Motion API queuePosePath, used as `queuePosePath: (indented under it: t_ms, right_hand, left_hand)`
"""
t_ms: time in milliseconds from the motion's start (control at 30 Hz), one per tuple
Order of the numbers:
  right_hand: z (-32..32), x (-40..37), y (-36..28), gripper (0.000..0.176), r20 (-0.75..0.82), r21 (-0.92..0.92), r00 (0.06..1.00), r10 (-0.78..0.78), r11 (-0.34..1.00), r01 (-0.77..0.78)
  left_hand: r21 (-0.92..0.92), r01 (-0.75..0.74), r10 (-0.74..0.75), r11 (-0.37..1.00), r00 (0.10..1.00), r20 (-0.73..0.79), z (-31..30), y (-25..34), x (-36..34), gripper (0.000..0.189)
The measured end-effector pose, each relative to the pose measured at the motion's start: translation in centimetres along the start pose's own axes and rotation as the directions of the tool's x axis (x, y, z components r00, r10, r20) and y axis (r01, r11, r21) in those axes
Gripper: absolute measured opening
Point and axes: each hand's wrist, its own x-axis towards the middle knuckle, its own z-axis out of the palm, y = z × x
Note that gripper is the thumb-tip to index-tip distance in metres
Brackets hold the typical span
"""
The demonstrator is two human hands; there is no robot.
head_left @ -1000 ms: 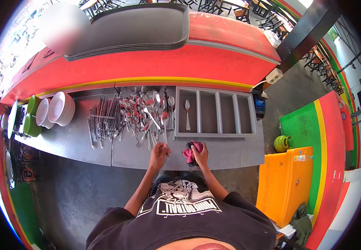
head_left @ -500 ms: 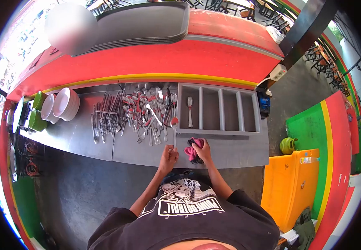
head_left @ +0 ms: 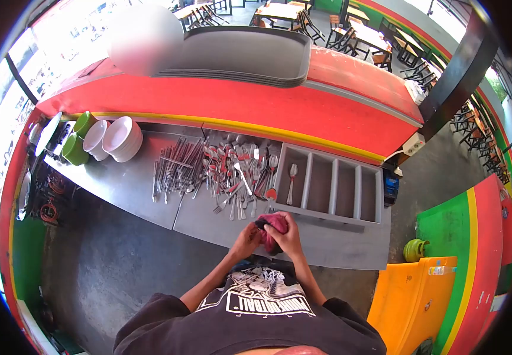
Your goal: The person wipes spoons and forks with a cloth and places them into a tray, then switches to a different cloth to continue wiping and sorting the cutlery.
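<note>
My left hand (head_left: 246,239) is closed at the lower end of a spoon (head_left: 271,194). The spoon's bowl points away from me and reflects red; its handle runs down to the cloth, where its end is hidden. My right hand (head_left: 289,236) grips a bunched dark pink and black cloth (head_left: 275,223), pressed against my left hand. Just beyond lies a heap of spoons and forks (head_left: 235,171). To the right is a grey cutlery tray (head_left: 327,220) with several long compartments; a few nested spoons (head_left: 292,180) lie in its leftmost one.
Left of the heap lie many metal chopsticks (head_left: 176,165). White bowls (head_left: 123,139) and green bowls (head_left: 75,149) are stacked at the counter's left end. Dark serving trays (head_left: 244,56) rest on the red ledge (head_left: 362,77). An orange bin (head_left: 412,299) stands at right.
My hands have come together, bringing the cloth against my left hand and the spoon's handle. The camera view has turned, so the counter now slants down to the right.
</note>
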Motion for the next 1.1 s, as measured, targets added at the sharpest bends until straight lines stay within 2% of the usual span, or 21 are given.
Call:
queuePosePath:
  t_ms: [67,133,233,367,467,567,600,900,1000,1100]
  right_hand:
    - [0.8,0.1,-1.0,0.042,0.067,-0.142,0.991,-0.118,0.982,0.127]
    - [1.1,-0.1,-0.6,0.045,0.113,-0.227,0.978,-0.174,0.954,0.196]
    - [1.1,-0.6,-0.1,0.047,0.043,-0.329,0.961,-0.274,0.904,0.273]
    - [1.0,-1.3,0.6,0.047,-0.042,-0.355,0.967,-0.252,0.908,0.222]
    - [0.5,-1.1,0.2,0.048,-0.123,-0.416,0.940,-0.317,0.877,0.241]
    - [-1.1,-0.7,0.8,0.048,-0.221,-0.446,0.904,-0.367,0.862,0.241]
    - [-1.5,-0.6,0.7,0.047,-0.258,-0.464,0.891,-0.374,0.857,0.225]
    - [-3.6,-0.7,1.3,0.046,-0.408,-0.462,0.834,-0.372,0.872,0.163]
    - [-4.3,-0.6,1.5,0.046,-0.456,-0.442,0.812,-0.365,0.884,0.149]
    - [-5.8,-0.4,1.9,0.045,-0.499,-0.441,0.783,-0.372,0.886,0.140]
  left_hand:
    - [0.210,-0.060,0.048,0.976,0.997,0.062,-0.5,0.6,-0.2,0.011]
    - [0.278,-0.029,0.011,0.960,0.998,0.068,-1.1,0.5,-0.3,0.008]
    - [0.332,-0.005,-0.030,0.943,0.994,0.101,-1.2,1.6,-0.4,0.008]
    - [0.353,0.024,-0.090,0.935,0.981,0.174,-2.1,-2.2,-1.0,0.011]
    - [0.140,0.023,-0.043,0.990,0.989,0.139,0.0,0.9,-2.5,0.019]
    - [0.209,0.014,-0.076,0.978,0.953,0.293,0.4,2.3,-3.3,0.028]
    - [0.184,-0.018,-0.043,0.983,0.947,0.320,0.7,2.5,-3.5,0.028]
    - [0.221,-0.016,-0.075,0.975,0.915,0.397,1.2,3.7,-2.9,0.031]
    - [0.334,-0.119,-0.055,0.935,0.881,0.469,0.3,4.0,-2.4,0.032]
    - [0.321,-0.140,-0.035,0.936,0.874,0.484,-0.3,3.8,-2.5,0.026]
